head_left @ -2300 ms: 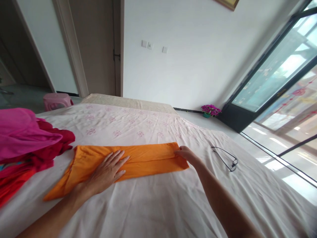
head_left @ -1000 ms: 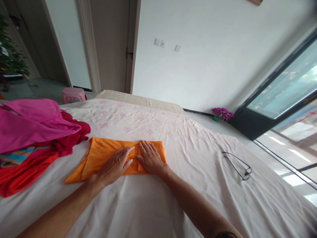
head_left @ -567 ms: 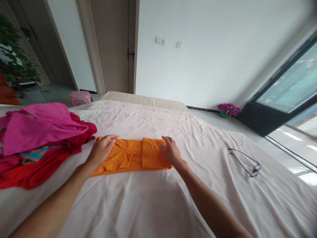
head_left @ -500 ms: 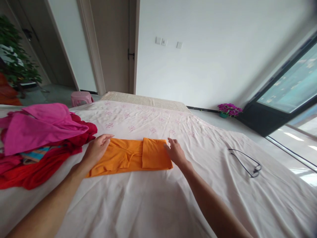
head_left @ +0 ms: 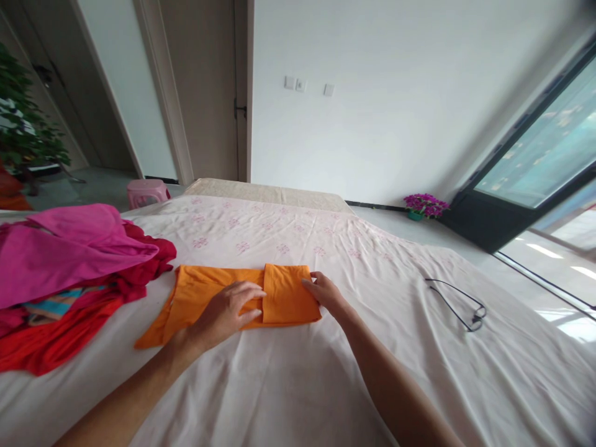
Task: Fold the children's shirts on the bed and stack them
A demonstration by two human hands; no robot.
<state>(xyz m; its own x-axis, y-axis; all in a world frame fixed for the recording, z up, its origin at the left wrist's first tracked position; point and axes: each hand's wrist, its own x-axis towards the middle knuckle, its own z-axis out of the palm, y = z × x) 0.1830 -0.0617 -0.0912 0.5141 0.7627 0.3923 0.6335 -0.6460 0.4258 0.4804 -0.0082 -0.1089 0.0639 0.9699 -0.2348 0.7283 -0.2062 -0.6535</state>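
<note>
An orange garment [head_left: 287, 295] lies flat on the bed in a strip, its right end folded over into a square. My left hand [head_left: 235, 304] is above the middle of it, fingers apart and curved, close to the left edge of the folded square. It holds nothing. At the garment's right edge is my right hand [head_left: 323, 290], with the thumb over the cloth and the fingers closed at the border. The garment's left end slants out toward me. My left hand and wrist cover part of its lower side.
A heap of pink and red clothes [head_left: 79, 248] lies on the left of the bed. Black-framed glasses [head_left: 475, 318] rest on the wrinkled sheet [head_left: 298, 385] at right. Beyond the bed stand a pink stool [head_left: 148, 192] and a pot of purple flowers [head_left: 424, 205].
My left hand has moved right, from the garment's left end to above its middle. My right hand has closed on the right edge. The view has shifted slightly.
</note>
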